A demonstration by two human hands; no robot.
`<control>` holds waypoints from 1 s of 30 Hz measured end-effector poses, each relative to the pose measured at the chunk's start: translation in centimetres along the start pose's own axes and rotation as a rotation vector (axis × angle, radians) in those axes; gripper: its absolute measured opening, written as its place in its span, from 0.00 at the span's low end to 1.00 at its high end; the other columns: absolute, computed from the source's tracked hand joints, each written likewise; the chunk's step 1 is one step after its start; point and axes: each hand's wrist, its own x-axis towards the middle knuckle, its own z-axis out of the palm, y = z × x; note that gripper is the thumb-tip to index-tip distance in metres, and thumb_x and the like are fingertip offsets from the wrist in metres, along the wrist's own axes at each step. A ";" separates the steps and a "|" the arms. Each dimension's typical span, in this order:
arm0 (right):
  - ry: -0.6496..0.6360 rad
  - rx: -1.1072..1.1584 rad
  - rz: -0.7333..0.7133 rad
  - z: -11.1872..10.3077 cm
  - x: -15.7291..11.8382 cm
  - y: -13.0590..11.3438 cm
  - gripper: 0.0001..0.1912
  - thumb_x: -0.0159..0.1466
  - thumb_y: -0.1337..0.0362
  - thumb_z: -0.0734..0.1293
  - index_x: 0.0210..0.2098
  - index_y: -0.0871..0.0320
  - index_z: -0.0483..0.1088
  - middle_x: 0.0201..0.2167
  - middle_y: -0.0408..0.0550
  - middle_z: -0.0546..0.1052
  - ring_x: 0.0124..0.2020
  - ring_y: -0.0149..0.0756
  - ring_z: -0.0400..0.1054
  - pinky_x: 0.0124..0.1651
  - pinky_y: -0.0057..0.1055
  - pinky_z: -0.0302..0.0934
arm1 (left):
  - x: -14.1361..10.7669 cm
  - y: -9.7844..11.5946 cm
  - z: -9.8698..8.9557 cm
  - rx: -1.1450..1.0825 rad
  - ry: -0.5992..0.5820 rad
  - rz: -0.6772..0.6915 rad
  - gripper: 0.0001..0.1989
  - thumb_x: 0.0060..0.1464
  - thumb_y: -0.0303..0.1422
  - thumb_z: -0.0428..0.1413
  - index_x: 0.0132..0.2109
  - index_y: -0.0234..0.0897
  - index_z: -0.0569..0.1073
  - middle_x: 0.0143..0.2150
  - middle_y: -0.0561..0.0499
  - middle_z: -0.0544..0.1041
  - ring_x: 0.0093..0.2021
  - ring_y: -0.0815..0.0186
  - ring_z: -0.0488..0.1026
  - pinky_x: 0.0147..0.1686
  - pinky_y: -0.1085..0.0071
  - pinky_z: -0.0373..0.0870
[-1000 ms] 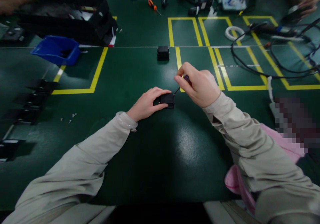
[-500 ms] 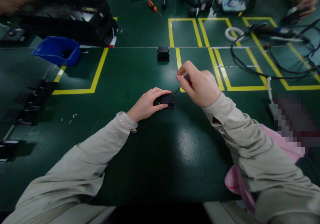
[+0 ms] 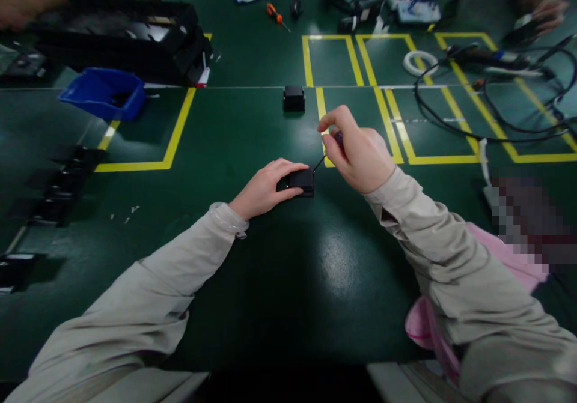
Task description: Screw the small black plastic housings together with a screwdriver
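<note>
One green desk (image 3: 261, 295); at its middle, fingers of the left hand (image 3: 265, 190) clasp a block (image 3: 301, 179), long axis running left-right; fingers of the right hand (image 3: 362, 152) hold a screwdriver (image 3: 339, 139), slanting down-left to the block's right end.

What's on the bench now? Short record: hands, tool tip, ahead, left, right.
left hand: grips a black block on the green table
right hand: holds a thin dark tool
tool tip: at the block's right end; exact contact too small to tell
ahead: second black block, orange-handled screwdriver
left: blue bin, small pale pieces
right: white ring
</note>
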 end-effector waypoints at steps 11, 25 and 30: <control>0.000 -0.074 -0.012 -0.2 0.0 -0.1 0.18 0.70 0.57 0.53 0.48 0.59 0.68 0.24 0.43 0.72 0.25 0.33 0.66 0.33 0.31 0.55 | 0.0 0.2 0.0 -0.009 -0.004 -0.007 0.23 0.62 0.38 0.57 0.62 0.39 0.69 0.54 0.45 0.72 0.54 0.59 0.70 0.57 0.62 0.65; -0.035 -0.136 -0.007 -0.7 0.0 -0.3 0.15 0.69 0.58 0.55 0.47 0.58 0.67 0.28 0.45 0.75 0.27 0.33 0.67 0.33 0.31 0.54 | 0.0 0.1 -0.1 -0.017 -0.016 -0.012 0.23 0.62 0.38 0.57 0.62 0.40 0.68 0.55 0.44 0.72 0.55 0.58 0.70 0.57 0.60 0.65; -0.024 -0.128 -0.031 -0.7 0.0 -0.3 0.15 0.68 0.61 0.55 0.49 0.59 0.66 0.31 0.46 0.76 0.27 0.33 0.68 0.33 0.31 0.53 | 0.0 0.2 -0.1 -0.017 -0.009 -0.013 0.23 0.62 0.37 0.57 0.62 0.39 0.68 0.55 0.44 0.72 0.55 0.58 0.70 0.57 0.60 0.65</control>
